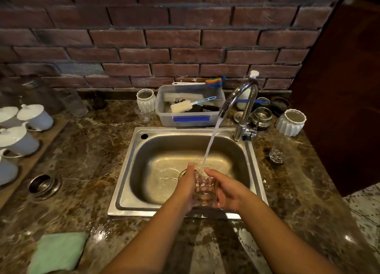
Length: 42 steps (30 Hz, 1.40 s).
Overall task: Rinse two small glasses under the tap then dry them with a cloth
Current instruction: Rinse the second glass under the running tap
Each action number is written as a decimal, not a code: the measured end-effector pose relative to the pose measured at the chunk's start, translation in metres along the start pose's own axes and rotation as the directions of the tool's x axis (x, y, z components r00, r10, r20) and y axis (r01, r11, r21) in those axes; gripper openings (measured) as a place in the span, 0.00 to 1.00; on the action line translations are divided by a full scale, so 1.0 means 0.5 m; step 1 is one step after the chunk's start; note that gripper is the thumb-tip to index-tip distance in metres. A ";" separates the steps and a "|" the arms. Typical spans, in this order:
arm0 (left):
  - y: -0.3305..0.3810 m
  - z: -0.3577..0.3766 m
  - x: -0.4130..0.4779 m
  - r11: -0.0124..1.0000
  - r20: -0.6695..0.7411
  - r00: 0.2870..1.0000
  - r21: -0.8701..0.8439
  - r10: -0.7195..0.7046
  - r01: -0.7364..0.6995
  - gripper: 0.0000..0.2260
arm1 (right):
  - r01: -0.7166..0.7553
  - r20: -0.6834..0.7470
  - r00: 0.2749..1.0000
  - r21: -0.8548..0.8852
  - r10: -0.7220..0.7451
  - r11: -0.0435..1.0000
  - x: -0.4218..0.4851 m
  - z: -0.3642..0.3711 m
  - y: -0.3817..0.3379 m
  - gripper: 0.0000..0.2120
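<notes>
Head view looks down onto a steel sink (pixel 131 164) set in a marble counter (pixel 86 150). I see both hands over the basin, closed around one clear glass (pixel 205 186). My left hand (pixel 186 188) wraps its left wall with the thumb lying up along the rim; my right hand (pixel 228 189) cups the right wall and the base, fingers curled underneath. The glass is held tilted, mouth pointing away from me and up toward the tap (pixel 244 107).

Water (pixel 211 140) runs from the spout in a slanted stream and lands at the far rim of the glass (whether it enters the mouth or strikes the lip I cannot tell).

A second glass (pixel 277 152) stands upright on the counter right of the sink, well apart from both hands. A green cloth (pixel 58 252) lies folded on the counter at the near left, untouched.

Behind the sink sits a plastic tub (pixel 189 117) holding brushes (pixel 185 103). White lidded cups (pixel 35 117) stand in a row on a wooden tray (pixel 51 133) at the left edge.
</notes>
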<state>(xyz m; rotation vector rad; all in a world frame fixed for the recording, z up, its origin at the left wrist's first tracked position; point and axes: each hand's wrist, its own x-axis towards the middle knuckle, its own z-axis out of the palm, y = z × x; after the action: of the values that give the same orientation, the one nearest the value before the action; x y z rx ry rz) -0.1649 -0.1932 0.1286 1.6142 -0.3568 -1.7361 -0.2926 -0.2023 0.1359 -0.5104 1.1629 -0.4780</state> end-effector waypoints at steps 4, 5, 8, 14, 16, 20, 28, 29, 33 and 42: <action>0.000 0.001 -0.022 0.999 0.025 0.999 0.030 0.043 -0.043 0.28 | 0.043 0.016 0.999 0.012 -0.043 0.999 -0.031 0.001 -0.001 0.19; -0.001 0.002 -0.027 0.998 0.037 0.998 0.038 0.057 -0.058 0.29 | 0.068 0.019 0.997 0.015 -0.068 0.998 -0.037 0.000 -0.003 0.18; -0.009 0.005 -0.043 0.995 0.090 0.992 0.038 0.093 -0.096 0.29 | 0.169 -0.009 0.986 -0.012 -0.169 0.986 -0.057 -0.009 -0.018 0.18; -0.028 0.036 -0.098 0.994 0.226 0.972 -0.101 0.058 -0.036 0.24 | 0.313 -0.101 0.931 -0.273 -0.350 0.910 -0.126 -0.040 -0.058 0.22; -0.032 0.054 -0.117 0.968 0.297 0.955 -0.243 0.017 0.059 0.23 | 0.341 -0.104 0.914 -0.330 -0.393 0.880 -0.144 -0.056 -0.060 0.24; -0.050 0.094 -0.134 0.885 0.385 0.922 -0.440 0.035 0.151 0.23 | 0.396 -0.080 0.871 -0.473 -0.486 0.787 -0.176 -0.083 -0.063 0.29; -0.095 0.163 -0.124 0.945 0.335 0.937 -0.326 0.102 0.014 0.16 | 0.356 0.126 0.887 -0.798 -0.444 0.486 -0.238 -0.178 -0.101 0.41; -0.102 0.172 -0.122 0.953 0.332 0.938 -0.303 0.097 0.009 0.15 | 0.346 0.158 0.898 -0.831 -0.411 0.435 -0.245 -0.191 -0.109 0.40; -0.137 0.205 -0.106 0.969 0.362 0.928 -0.247 0.083 0.010 0.16 | 0.254 0.205 0.944 -0.952 -0.260 0.172 -0.253 -0.238 -0.133 0.34; -0.219 0.257 -0.049 0.890 0.098 0.944 0.315 0.315 -0.330 0.11 | 0.092 0.132 0.949 -0.985 -0.288 -0.146 -0.197 -0.346 -0.107 0.43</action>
<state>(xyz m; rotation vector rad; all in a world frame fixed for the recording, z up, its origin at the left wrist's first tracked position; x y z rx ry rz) -0.3225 -0.1351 0.0986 1.6304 -0.9252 -1.5125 -0.4923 -0.2081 0.1866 -2.1524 1.4349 0.3418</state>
